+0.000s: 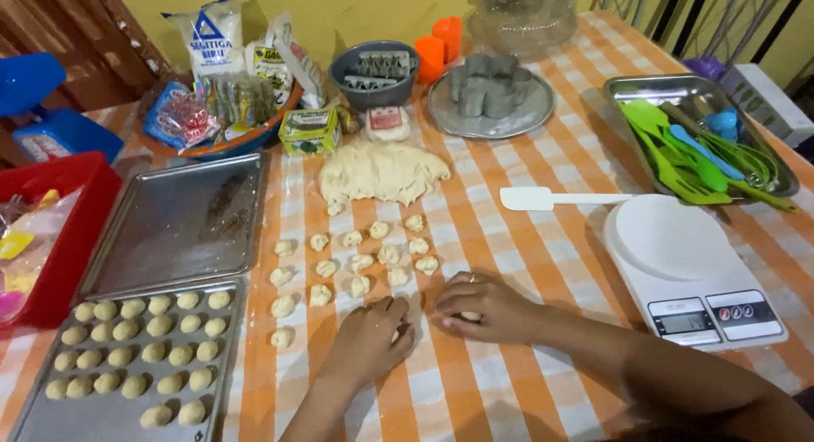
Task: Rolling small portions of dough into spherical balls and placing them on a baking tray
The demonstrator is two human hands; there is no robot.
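My left hand [370, 338] lies palm down on the orange checked tablecloth [526, 264], fingers curled over something I cannot see. My right hand [479, 306] is cupped beside it, closed around a small piece of dough [469, 316] that shows under the fingers. Just beyond both hands lie several small rough dough pieces [360, 262] in loose rows. A large flat lump of dough [381, 172] sits farther back. At the near left a metal tray [222, 383] holds several smooth rolled dough balls [140, 353].
An empty baking tray [182, 221] lies behind the filled one. A white kitchen scale [687, 272] and white spatula [543, 198] are at right, a tray of green utensils [704, 141] behind. Metal cutters on a plate [490, 92], a grey bowl [373, 73], ingredient packets [220, 86], a red bin [51, 230].
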